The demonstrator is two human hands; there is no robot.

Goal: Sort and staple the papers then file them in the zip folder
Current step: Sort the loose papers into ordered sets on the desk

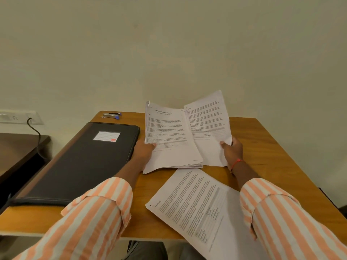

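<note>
Holding paper stack [169,136] at frame centre: left hand [144,151], thumb on top page; right hand [232,151] pinches single sheet [208,124] just right of it. Loose sheet [197,203] lower centre (flat on table [262,147]). Zip folder [84,162] left, lying flat; stapler [112,115] beyond it.

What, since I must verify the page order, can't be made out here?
Head view:
- Stack in the left hand: lower pages hidden by the top page.
- Body text everywhere: too small and blurred.
- Loose sheet: near end covered by the right sleeve, cut off by the bottom edge.
- Zip folder: near corner behind the left sleeve.
</note>
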